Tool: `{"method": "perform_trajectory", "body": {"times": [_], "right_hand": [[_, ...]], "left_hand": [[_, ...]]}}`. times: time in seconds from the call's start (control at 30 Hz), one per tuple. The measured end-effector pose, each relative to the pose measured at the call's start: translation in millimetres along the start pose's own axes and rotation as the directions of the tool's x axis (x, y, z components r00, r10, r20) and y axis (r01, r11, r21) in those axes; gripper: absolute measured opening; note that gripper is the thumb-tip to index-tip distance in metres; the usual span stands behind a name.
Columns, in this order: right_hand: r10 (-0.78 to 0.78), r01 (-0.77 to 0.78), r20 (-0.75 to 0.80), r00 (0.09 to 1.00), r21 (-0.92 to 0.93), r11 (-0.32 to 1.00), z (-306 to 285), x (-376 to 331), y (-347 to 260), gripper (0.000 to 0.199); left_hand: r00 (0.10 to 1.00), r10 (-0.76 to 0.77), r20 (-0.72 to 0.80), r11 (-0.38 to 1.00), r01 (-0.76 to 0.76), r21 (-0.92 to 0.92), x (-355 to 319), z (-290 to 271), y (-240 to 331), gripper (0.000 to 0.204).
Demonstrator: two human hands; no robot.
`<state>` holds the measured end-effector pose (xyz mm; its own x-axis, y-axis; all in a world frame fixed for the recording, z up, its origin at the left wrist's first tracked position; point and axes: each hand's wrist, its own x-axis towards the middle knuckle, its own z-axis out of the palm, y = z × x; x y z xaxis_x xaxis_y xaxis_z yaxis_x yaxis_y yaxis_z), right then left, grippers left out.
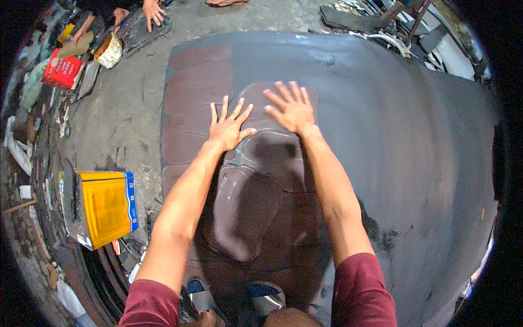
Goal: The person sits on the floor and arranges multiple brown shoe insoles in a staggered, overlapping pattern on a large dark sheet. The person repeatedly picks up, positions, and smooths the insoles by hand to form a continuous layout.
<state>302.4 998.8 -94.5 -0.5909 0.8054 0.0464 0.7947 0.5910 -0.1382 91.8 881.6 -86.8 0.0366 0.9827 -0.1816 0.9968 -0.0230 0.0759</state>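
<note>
Both my hands lie flat, palms down, on a shaped dark brown piece of sheet rubber that rests on a large dark grey rubber sheet spread over the floor. My left hand presses the piece's upper left part, fingers spread wide; my right hand presses just beside it near the upper edge, fingers likewise fanned. Nothing is pinched or gripped. I judge the open palms serve to flatten the piece against the sheet beneath. More brown panels lie to the left on the same sheet. A yellow rectangular tin can with blue side stands on the concrete floor at my left. Far upper left, another person's hand rests on dark material near a round open tin and a red box.
</note>
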Motion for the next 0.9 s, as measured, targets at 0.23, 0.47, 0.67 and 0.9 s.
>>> {"method": "perform_trajectory", "body": {"times": [0.23, 0.47, 0.67, 0.9], "right_hand": [[0.254, -0.247, -0.091, 0.963, 0.079, 0.966, 23.5, -62.0, -6.0, 0.079], [0.312, -0.265, -0.238, 0.920, 0.210, 0.941, -18.1, -88.9, -27.4, 0.066], [-0.402, 0.305, -0.004, 0.916, 0.658, 0.689, -67.0, -262.8, -174.8, 0.032], [-0.235, 0.244, -0.130, 0.963, 0.788, 0.565, -128.8, -271.6, -158.6, 0.043]], "left_hand": [[0.783, -0.486, -0.387, 0.832, 0.279, -0.480, -123.8, -7.1, 42.2, 0.061], [0.304, -0.927, 0.221, 0.051, 0.683, -0.728, -370.5, 52.7, 117.3, 0.077], [0.377, -0.789, 0.484, -0.551, -0.088, -0.830, -359.5, 9.7, 162.4, 0.054], [0.673, -0.662, 0.330, -0.635, -0.269, -0.724, -343.4, -46.7, 161.1, 0.054]]}}
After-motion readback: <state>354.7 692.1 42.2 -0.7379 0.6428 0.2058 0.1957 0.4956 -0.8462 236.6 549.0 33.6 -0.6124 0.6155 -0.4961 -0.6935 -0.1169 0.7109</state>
